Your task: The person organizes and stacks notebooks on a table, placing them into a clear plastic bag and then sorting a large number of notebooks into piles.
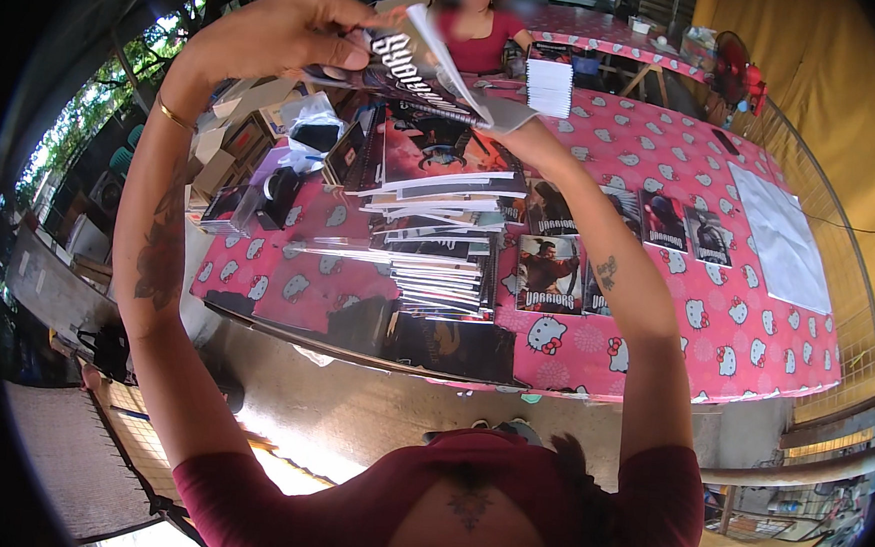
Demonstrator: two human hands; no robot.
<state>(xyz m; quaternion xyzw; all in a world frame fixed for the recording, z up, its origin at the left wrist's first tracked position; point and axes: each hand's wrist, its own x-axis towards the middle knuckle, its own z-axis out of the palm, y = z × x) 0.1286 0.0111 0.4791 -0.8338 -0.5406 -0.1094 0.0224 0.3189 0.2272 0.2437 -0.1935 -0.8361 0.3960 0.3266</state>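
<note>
My left hand (297, 34) is raised at the far left side of the table, its thumb and fingers closed on one end of a dark-covered booklet (420, 72). The booklet is tilted, its white lettering upside down and its pages partly spread. At its other end is my right hand (524, 138); the booklet and a pale, blurred sheet-like edge hide its fingers. Below lies a stack of booklets (442, 284), white page edges toward me, fanned unevenly. Just right of it, illustrated booklets (550, 273) lie face up in rows, partly behind my right forearm.
A pink patterned cloth (593, 358) covers the table. Across it sits a person (477, 35) by a tall booklet stack (549, 88). White sheets (782, 234) and a dark phone-like object (727, 141) lie right. Cardboard boxes (230, 150) crowd the left; a red fan (736, 66) stands back right.
</note>
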